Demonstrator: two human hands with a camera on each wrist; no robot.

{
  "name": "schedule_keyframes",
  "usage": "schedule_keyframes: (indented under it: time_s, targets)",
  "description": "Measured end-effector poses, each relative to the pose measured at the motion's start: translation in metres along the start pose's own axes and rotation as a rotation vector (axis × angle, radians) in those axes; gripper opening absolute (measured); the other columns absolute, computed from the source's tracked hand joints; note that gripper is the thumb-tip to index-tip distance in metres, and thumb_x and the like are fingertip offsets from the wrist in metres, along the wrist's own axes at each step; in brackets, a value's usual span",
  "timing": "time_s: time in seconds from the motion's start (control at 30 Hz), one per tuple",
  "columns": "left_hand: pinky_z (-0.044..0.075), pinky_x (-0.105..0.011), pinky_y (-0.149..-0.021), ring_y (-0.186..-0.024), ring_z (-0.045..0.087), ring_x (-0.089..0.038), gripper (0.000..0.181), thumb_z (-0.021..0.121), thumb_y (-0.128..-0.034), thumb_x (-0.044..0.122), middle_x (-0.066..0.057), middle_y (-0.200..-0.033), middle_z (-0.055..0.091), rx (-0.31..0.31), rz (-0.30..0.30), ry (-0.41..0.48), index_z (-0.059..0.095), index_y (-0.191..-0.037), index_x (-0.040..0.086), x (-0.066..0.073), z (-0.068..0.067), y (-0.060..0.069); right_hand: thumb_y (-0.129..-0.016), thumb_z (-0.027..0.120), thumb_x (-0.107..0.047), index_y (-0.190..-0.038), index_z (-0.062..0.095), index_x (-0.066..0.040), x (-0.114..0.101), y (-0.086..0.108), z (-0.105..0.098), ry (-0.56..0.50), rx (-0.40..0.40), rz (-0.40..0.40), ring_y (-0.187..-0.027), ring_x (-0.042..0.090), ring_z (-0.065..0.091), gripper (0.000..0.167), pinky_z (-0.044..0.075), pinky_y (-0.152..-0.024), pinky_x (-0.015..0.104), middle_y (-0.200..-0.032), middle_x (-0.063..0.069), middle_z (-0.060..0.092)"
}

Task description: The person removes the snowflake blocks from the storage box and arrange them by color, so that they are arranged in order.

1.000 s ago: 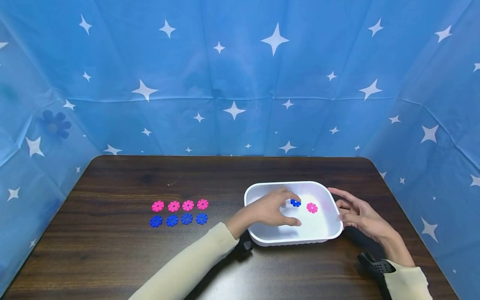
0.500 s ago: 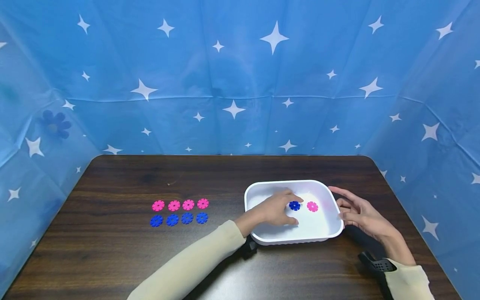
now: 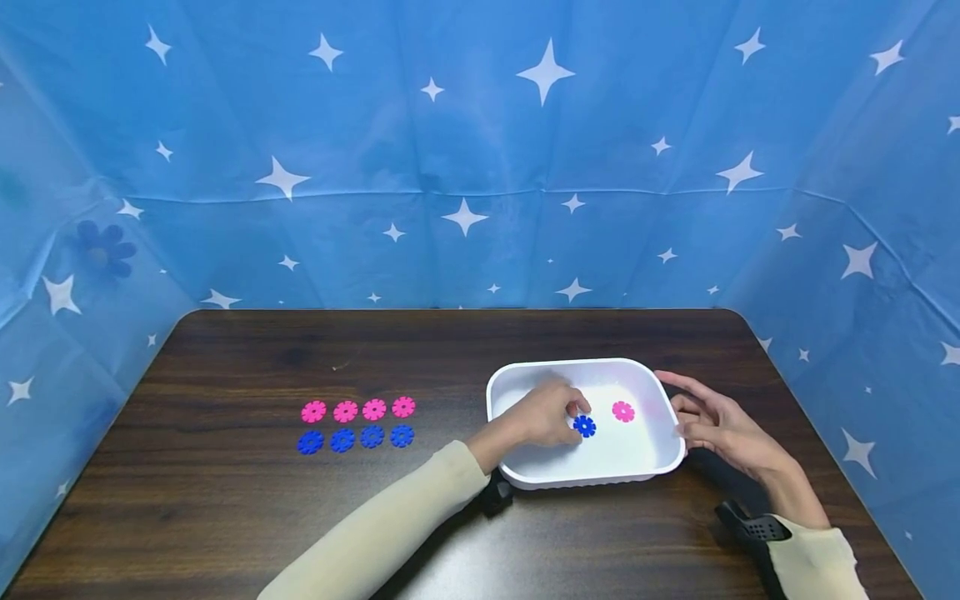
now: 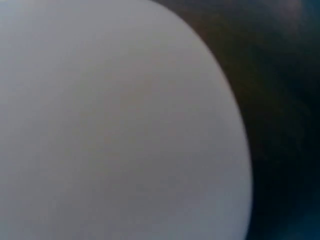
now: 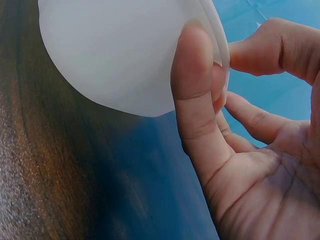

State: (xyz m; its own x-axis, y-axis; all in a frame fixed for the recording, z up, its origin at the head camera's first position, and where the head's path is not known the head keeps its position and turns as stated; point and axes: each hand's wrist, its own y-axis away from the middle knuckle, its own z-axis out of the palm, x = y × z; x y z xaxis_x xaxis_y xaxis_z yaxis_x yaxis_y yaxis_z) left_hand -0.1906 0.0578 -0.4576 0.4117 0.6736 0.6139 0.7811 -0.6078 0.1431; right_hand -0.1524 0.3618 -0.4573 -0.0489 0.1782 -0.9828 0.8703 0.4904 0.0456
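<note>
Inside a white tray (image 3: 600, 467), my left hand (image 3: 543, 414) has its thumb and index finger curled around the edges of a blue notched disc (image 3: 584, 427), pinching it. To the right of it lies a pink notched disc (image 3: 623, 412) on the tray bottom. My right hand (image 3: 723, 429) grips the tray's right end. In the right wrist view, the thumb (image 5: 192, 75) lies against the tray's wall (image 5: 115, 60), with other fingers at its far side. The left wrist view is filled by the tray's blurred outside (image 4: 125, 125); the left fingers are hidden there.
On the left of the dark wooden table (image 3: 225, 517) lie a row of several pink discs (image 3: 346, 411) and, in front of it, a row of several blue discs (image 3: 342, 440). A blue star-patterned curtain (image 3: 465, 150) rises behind the table and at both sides.
My left thumb and index finger have closed together on the blue disc, which has shifted slightly toward me and left. The right hand keeps its place at the tray.
</note>
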Motion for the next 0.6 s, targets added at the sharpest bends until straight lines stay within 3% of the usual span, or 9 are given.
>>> schedule_keyframes:
  time_s: [0.3,0.5,0.6]
  targets:
    - [0.039,-0.018,-0.070,-0.074,0.049,-0.007,0.025,0.082,-0.0840,0.014,0.006,-0.080,0.058,-0.014,0.010,0.008,0.073,-0.107,0.011,-0.0034,0.0013,-0.0011,-0.095,0.061,0.006,-0.160,0.024,-0.002,0.0008,-0.0003,0.0014,0.019,0.022,0.018,-0.087,0.017,0.072,0.075,0.064,-0.071,0.038,-0.109,0.011,0.063]
    - [0.041,-0.017,-0.076,-0.081,0.049,-0.006,0.021,0.083,-0.0829,0.016,0.004,-0.088,0.061,-0.012,0.066,-0.061,0.072,-0.101,0.014,-0.0041,0.0026,-0.0014,-0.095,0.061,0.007,-0.160,0.024,-0.002,0.0011,0.0000,0.0013,0.027,0.028,0.015,-0.086,0.018,0.072,0.075,0.064,-0.071,0.039,-0.109,0.011,0.062]
    - [0.043,-0.016,-0.078,-0.084,0.051,-0.006,0.021,0.083,-0.0823,0.013,0.003,-0.091,0.063,-0.012,0.099,-0.054,0.071,-0.099,0.014,-0.0048,0.0028,-0.0019,-0.094,0.061,0.006,-0.160,0.024,-0.001,0.0004,0.0001,0.0019,0.028,0.031,0.019,-0.086,0.018,0.073,0.075,0.064,-0.071,0.039,-0.109,0.011,0.062]
